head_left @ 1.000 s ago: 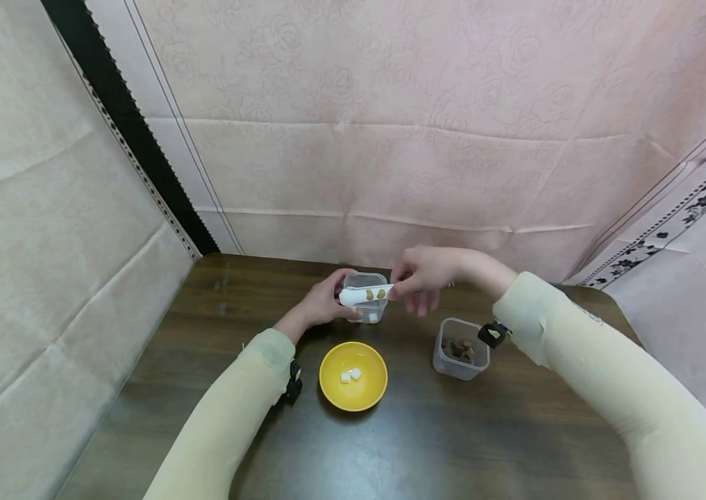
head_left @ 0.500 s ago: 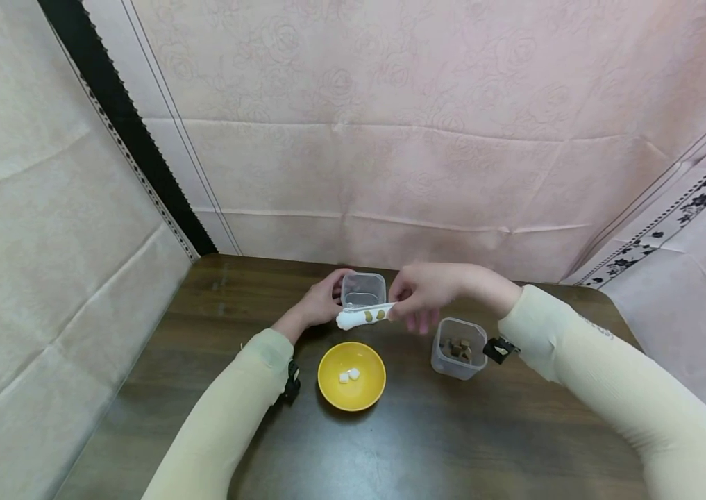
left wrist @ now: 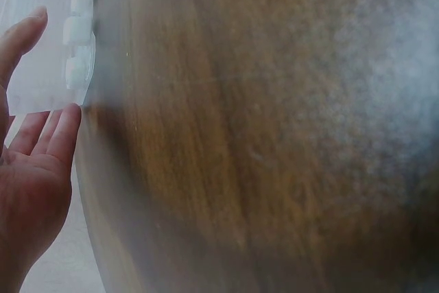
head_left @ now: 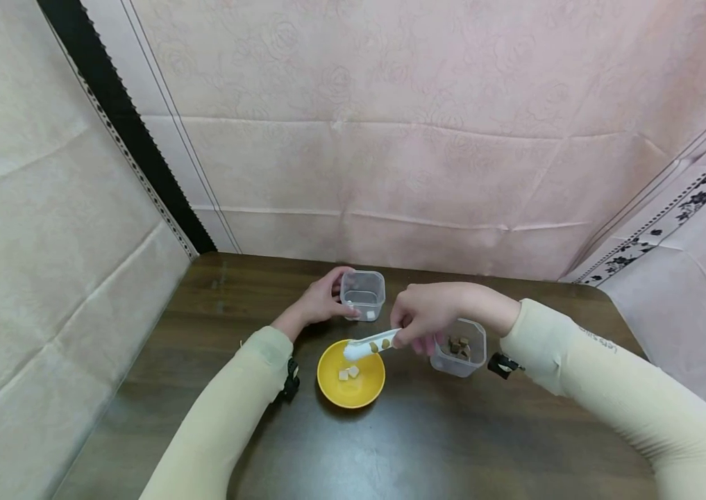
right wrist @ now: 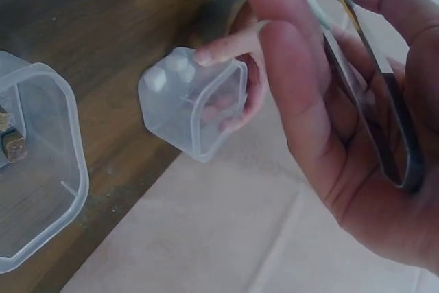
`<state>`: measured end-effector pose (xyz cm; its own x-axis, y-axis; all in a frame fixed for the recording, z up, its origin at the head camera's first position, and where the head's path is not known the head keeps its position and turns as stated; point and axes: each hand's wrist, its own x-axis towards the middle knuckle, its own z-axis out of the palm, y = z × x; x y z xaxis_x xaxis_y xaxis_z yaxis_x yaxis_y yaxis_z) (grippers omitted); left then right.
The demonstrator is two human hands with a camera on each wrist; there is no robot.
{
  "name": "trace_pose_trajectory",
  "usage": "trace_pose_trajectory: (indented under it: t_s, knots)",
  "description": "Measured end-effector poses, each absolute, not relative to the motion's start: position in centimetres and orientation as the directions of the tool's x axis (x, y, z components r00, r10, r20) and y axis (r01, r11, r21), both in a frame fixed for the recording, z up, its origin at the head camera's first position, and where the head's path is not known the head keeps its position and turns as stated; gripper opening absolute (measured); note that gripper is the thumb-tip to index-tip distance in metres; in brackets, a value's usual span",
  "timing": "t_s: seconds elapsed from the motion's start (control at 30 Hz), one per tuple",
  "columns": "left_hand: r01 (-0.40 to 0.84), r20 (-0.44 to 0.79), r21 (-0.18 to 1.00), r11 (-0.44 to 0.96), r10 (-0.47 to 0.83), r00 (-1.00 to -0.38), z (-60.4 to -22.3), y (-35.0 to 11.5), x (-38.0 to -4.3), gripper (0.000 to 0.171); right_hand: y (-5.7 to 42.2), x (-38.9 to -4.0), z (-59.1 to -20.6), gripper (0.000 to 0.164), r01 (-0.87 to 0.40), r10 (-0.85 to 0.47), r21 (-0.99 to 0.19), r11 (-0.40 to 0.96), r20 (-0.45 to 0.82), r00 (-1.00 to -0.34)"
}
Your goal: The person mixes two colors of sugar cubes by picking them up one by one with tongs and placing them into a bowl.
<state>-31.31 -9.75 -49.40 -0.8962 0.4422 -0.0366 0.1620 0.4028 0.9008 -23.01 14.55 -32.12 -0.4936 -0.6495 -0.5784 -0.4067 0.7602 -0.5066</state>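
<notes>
My left hand [head_left: 318,300] grips a clear plastic container [head_left: 363,283] by its side, thumb on one wall and fingers around another. White cubes [left wrist: 81,30] lie along the container's bottom in the left wrist view. Small tongs [head_left: 386,341], white with gold spots toward the ends and bent metal at the back, are pinched in my right hand [head_left: 425,314]. Their tips overlap the far part of a yellow bowl [head_left: 353,401]; whether a cube sits between them I cannot tell. Two white cubes [head_left: 348,373] rest in the bowl.
A second clear container [head_left: 457,368] with several brown cubes [head_left: 460,347] stands right of the bowl, partly behind my right hand. The dark wooden table [head_left: 452,437] meets a pale patterned cloth [head_left: 359,173] at its far edge.
My right hand has brought the tongs from over the left-hand container down toward me, over the yellow bowl. The left hand keeps its hold on the container in about the same spot.
</notes>
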Motion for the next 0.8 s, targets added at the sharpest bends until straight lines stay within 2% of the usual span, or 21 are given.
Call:
trace_pose_trajectory:
  t_s: [0.33, 0.63, 0.8]
  knots:
    - [0.154, -0.038, 0.909, 0.388, 0.444, -0.895, -49.3, -9.7, -31.2, 0.088, 13.7, -21.8, -33.4, 0.026, -0.471, -0.580, -0.351, 0.809, -0.605, -0.546]
    - [0.141, -0.043, 0.917, 0.373, 0.445, -0.894, -49.3, -9.7, -31.2, 0.088, 12.8, -21.4, -34.1, 0.032, -0.582, -0.587, -0.244, 0.776, -0.617, -0.524]
    - [0.146, -0.034, 0.921, 0.360, 0.449, -0.893, -49.4, -9.7, -31.3, 0.090, 12.1, -21.4, -34.5, 0.032, -0.601, -0.559, -0.186, 0.778, -0.642, -0.524]
